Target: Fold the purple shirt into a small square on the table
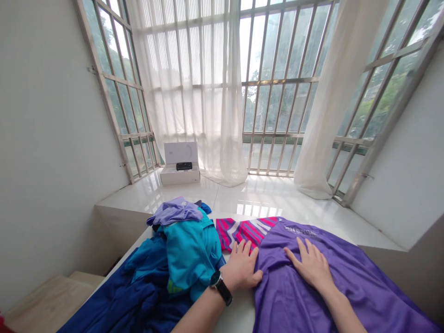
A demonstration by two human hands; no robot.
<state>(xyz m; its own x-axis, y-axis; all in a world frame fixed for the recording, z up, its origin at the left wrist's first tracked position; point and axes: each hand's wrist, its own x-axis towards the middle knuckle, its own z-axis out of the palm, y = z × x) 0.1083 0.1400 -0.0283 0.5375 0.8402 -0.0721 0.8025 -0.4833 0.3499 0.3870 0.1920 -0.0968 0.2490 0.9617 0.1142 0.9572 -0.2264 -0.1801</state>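
The purple shirt (312, 291) lies spread over the white worktop (239, 310), its pink-striped sleeve (241, 233) reaching left towards the heaped clothes, and both hands rest on it palm down. The left hand (243, 268) has its fingers released and fanned out, the tips on the sleeve and the thumb at the purple edge; the right hand (314, 268) is also unclenched, fingers loosely spread just below the pale print (301, 231) and gripping nothing. For this flat-handed contact, light and even pressure looks best: the left can steady the sleeve near its seam while the right strokes outward from there, since pushing towards the seam would bunch the slack cloth. Soft creases run down the body below the hands, so long strokes along them should serve better than short dabs. The fabric looks thin and slippery, and a hard push could drag the whole shirt askew. The watch (220, 287) on the left wrist sits close to the teal garment (194, 254), which lies over the navy clothing (128, 286); keeping that wrist slightly raised would avoid snagging the pile
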